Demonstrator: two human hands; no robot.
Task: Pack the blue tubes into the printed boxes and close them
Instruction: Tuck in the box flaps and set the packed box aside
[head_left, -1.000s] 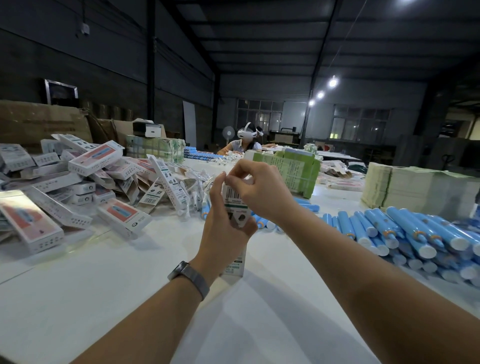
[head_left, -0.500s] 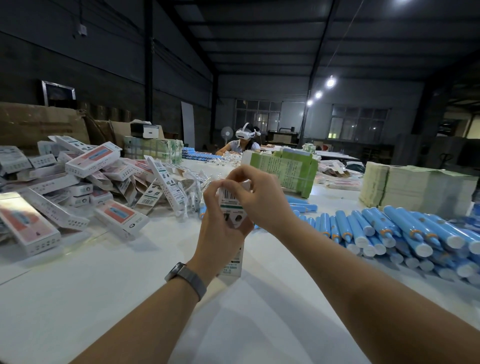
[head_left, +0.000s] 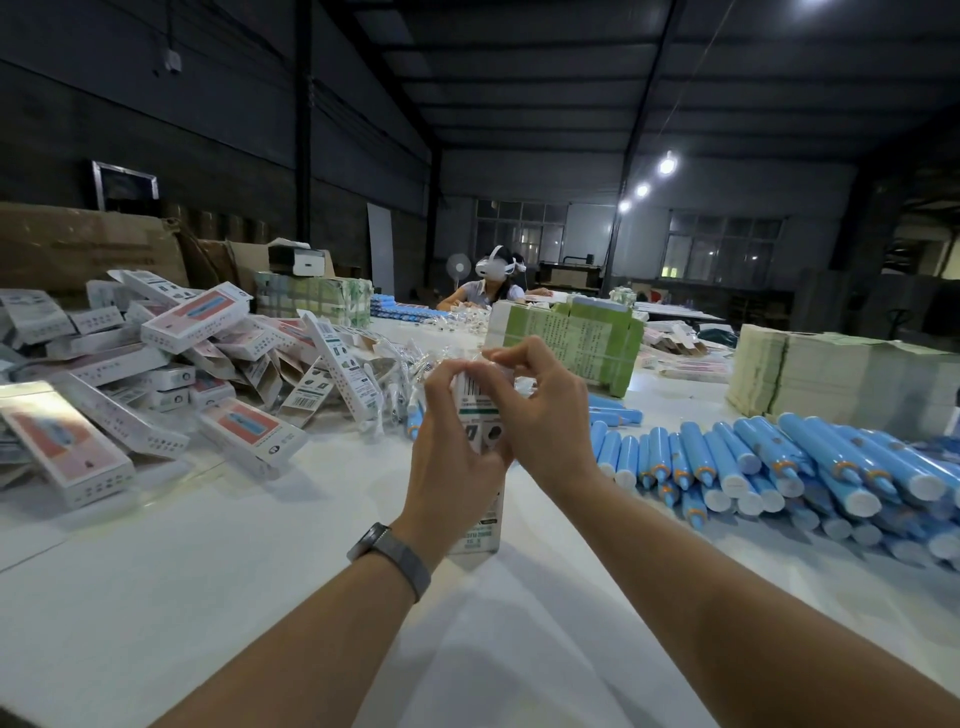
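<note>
A tall, narrow white printed cardboard box (head_left: 480, 441) stands upright over the white counter (head_left: 208, 561), held between both hands. The left hand (head_left: 447, 462), with a grey band (head_left: 389, 553) on its wrist, wraps the box's left side, fingers curled round it and thumb at the top edge; this grip is clamped on the box. The right hand (head_left: 540, 410) pinches the box's top end between thumb and curled fingers, so that grip is also clamped on the box. A black barcode and a dark green stripe show on the box face; the small lettering near its lower end is too blurred to read.

Right of the box, a heap of blue plastic tubes with white caps and orange collars (head_left: 779, 473) lies on the counter. Left of the box sits a loose pile of white printed boxes with pink panels (head_left: 156, 374), some showing barcodes. Behind the box stand a bundle of green printed cartons (head_left: 576, 345) covered in unreadable fine text, and, further right, stacks of pale flat cardboard sheets (head_left: 831, 379). Beyond these a person wearing a white headset (head_left: 496, 288) sits at the counter's far end.
</note>
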